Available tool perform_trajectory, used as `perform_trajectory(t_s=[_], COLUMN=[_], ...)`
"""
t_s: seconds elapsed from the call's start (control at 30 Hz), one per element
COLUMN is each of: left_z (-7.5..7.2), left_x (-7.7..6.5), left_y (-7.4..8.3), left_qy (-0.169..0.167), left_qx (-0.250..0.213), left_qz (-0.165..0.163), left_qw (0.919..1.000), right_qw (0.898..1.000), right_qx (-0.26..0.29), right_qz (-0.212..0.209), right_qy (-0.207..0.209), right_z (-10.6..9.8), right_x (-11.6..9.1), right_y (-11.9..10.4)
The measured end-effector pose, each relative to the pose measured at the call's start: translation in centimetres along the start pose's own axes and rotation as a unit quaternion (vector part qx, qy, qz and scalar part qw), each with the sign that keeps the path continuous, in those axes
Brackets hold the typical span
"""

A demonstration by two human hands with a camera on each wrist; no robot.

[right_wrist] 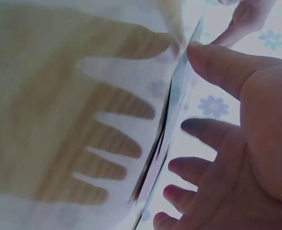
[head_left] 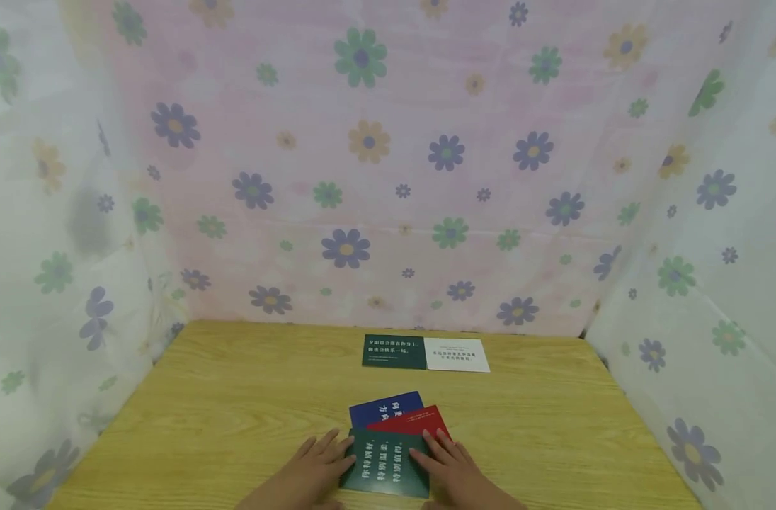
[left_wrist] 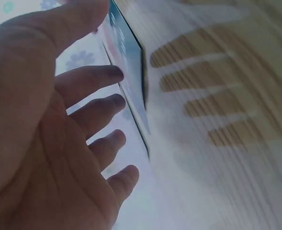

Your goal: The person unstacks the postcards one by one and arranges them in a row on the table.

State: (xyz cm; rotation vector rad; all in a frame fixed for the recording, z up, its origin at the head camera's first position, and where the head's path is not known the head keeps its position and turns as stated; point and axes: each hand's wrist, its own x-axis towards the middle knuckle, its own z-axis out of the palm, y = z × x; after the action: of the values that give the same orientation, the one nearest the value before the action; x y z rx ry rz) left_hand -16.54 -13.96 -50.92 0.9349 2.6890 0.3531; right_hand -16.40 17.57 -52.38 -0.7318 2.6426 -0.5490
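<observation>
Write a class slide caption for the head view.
Both hands touch a green card, with a red card and blue card beyond.

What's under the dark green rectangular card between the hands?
A red rectangular card juts past its far edge, overlapping a blue rectangular card. The near parts of both are covered; anything lying wholly beneath the dark green card can't be seen.

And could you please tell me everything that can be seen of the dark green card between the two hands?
The dark green card is rectangular and looks like stiff printed paper, with three lines of white Chinese characters turned sideways in the head view. It appears roughly flat, at the near side of the wooden table, overlapping the red card. The left hand touches its left side, the right hand its right.
</observation>
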Motion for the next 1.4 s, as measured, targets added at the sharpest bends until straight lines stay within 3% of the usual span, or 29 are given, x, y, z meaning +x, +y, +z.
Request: perform_trajectory(t_s=[0.3,0.5,0.7,0.8,1.03,1.4], left_z=[-0.6,-1.0,-1.0,-1.0,-1.0,-1.0], left_x=[-0.1,0.9,1.6,1.8,2.0,2.1], left_y=[-1.5,-1.9,-2.0,-1.8,-1.3,-1.2], left_qy=[0.038,0.046,0.031,0.029,0.035,0.033], left_qx=[-0.067,-0.06,-0.096,-0.093,-0.075,-0.105], left_qz=[-0.016,-0.024,-0.033,-0.038,-0.053,-0.07], left_qw=[0.9969,0.9968,0.9943,0.9945,0.9951,0.9914], right_qw=[0.996,0.994,0.994,0.994,0.99,0.983], right_qx=[0.017,0.042,0.063,0.071,0.108,0.143], right_qz=[0.085,0.096,0.09,0.084,0.086,0.099], right_qy=[0.013,0.011,0.013,0.015,0.029,0.056], right_z=[-1.1,-1.4,-1.4,-1.4,-1.5,-1.6], right_x=[0.1,0.4,0.7,0.8,0.9,1.3], right_y=[0.6,0.7,0.4,0.3,0.0,-0.2])
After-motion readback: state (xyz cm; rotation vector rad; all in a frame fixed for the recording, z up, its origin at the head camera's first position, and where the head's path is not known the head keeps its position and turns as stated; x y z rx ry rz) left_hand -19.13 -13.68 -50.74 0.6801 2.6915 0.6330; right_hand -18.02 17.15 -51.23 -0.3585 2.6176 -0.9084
